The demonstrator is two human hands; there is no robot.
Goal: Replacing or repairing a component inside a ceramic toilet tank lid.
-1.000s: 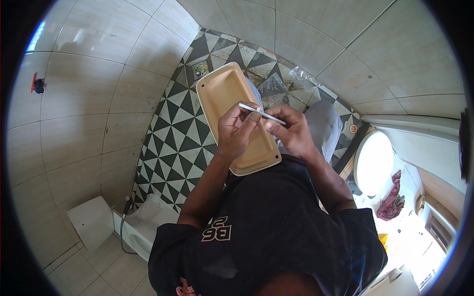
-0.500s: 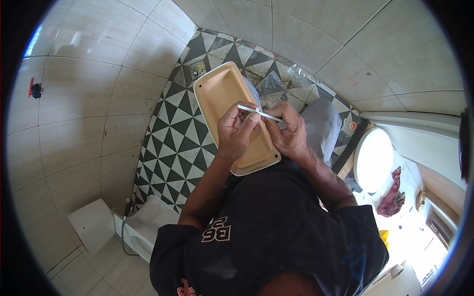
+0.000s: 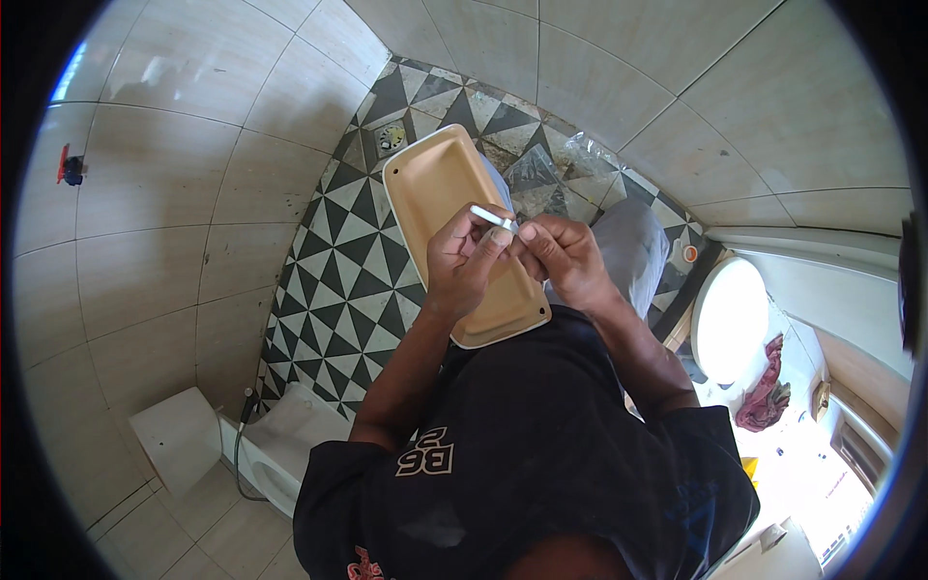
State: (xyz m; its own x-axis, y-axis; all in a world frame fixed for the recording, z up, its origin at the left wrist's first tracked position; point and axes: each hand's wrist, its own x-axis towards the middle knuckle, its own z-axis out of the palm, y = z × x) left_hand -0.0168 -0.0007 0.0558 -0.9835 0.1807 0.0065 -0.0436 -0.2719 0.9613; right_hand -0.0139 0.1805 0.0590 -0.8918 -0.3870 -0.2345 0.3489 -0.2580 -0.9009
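Head view: left hand [image 3: 456, 266] pinches slim white piece [image 3: 491, 217] between thumb and fingers. Piece sits above tan, white-rimmed shell [image 3: 430, 188]; shell's near end lies by black shirt [image 3: 541, 416]. Right hand [image 3: 572, 263] narrow, fingertips bunched at piece's right end; whether gripping, cannot tell. Step in hand, apparently: fingertip work on piece. Next move calls for steady left pinch, fine right-hand control.

Slim white strip [image 3: 489, 217], slanted, between the fingers [image 3: 500, 238]
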